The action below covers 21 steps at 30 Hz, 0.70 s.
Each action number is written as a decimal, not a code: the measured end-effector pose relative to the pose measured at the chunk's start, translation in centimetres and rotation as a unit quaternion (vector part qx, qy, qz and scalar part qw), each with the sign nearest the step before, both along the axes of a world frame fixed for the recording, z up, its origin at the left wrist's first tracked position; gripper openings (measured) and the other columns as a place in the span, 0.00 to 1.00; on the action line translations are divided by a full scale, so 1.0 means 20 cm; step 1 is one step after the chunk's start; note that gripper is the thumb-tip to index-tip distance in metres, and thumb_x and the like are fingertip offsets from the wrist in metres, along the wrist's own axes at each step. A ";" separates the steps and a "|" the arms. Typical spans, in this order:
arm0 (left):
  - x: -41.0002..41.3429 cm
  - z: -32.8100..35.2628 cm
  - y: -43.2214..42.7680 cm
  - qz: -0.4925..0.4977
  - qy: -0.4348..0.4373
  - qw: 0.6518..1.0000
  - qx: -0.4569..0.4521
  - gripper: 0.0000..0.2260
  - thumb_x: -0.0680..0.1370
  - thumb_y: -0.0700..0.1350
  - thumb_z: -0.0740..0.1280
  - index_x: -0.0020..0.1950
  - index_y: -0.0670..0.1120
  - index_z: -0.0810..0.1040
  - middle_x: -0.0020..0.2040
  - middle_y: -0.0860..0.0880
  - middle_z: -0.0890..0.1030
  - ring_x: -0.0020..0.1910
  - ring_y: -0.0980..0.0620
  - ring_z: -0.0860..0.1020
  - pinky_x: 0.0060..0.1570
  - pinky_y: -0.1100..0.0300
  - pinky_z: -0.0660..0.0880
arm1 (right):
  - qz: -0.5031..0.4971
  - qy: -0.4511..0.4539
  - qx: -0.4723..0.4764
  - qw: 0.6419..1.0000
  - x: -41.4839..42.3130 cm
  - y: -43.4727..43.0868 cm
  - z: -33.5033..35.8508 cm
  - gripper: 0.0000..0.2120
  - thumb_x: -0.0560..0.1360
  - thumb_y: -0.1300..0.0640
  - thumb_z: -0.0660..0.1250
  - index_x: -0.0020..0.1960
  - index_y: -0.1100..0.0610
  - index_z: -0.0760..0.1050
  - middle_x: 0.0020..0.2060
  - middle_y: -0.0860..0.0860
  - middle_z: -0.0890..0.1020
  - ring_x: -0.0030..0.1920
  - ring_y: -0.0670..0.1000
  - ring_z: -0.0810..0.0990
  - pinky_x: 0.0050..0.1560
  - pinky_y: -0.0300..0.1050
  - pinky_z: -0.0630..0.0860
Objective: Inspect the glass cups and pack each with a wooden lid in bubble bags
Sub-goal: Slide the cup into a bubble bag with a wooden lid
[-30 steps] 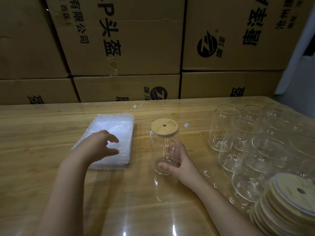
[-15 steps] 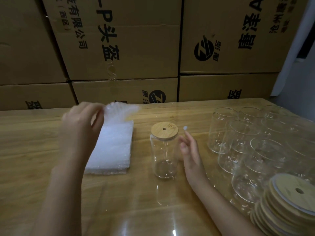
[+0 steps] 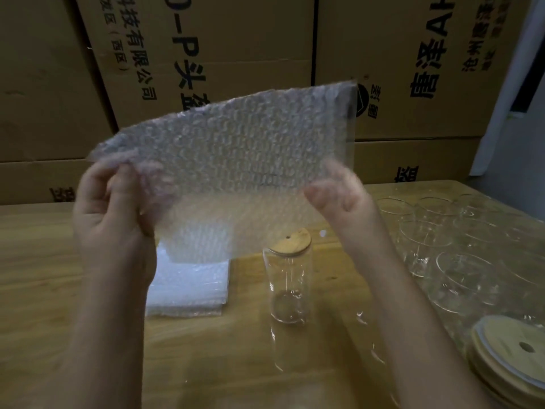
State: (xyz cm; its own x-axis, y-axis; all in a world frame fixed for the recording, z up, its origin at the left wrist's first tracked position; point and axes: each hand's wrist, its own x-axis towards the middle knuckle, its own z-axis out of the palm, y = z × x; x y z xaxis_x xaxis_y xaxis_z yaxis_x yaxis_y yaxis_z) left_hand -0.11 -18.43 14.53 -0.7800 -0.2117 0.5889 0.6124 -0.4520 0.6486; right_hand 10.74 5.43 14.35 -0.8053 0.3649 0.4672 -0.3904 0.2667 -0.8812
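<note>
A bubble bag is held up in the air in front of me, spread wide. My left hand pinches its lower left corner, and my right hand grips its lower right edge. Below the bag a clear glass cup stands upright on the wooden table, with a round wooden lid on top. The raised bag hides part of that lid. Neither hand touches the cup.
A stack of bubble bags lies left of the cup. Several empty glass cups crowd the right side of the table. A pile of wooden lids sits at the near right corner. Cardboard boxes wall off the back.
My left hand lifted one bubble bag off the stack. My right hand let go of the cup and rose to take the bag's other side. The bag now hangs spread between both hands.
</note>
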 end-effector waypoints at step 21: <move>-0.03 -0.14 -0.06 -0.110 -0.082 0.929 -0.343 0.11 0.70 0.51 0.70 0.52 0.53 0.82 0.46 0.48 0.86 0.43 0.53 0.84 0.41 0.60 0.78 | -0.134 -0.075 0.064 0.986 -0.02 0.10 -0.09 0.04 0.75 0.51 0.67 0.43 0.48 0.78 0.41 0.45 0.77 0.35 0.38 0.73 0.38 0.33 0.70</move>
State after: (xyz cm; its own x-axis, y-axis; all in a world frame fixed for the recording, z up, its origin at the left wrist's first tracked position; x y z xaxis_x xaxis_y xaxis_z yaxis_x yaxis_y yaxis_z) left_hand -0.78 -19.57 11.75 -0.8515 0.3443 0.3955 0.4211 -0.0004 0.9070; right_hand 10.27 7.40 12.63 -0.7514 0.5199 0.4064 -0.1582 0.4560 -0.8758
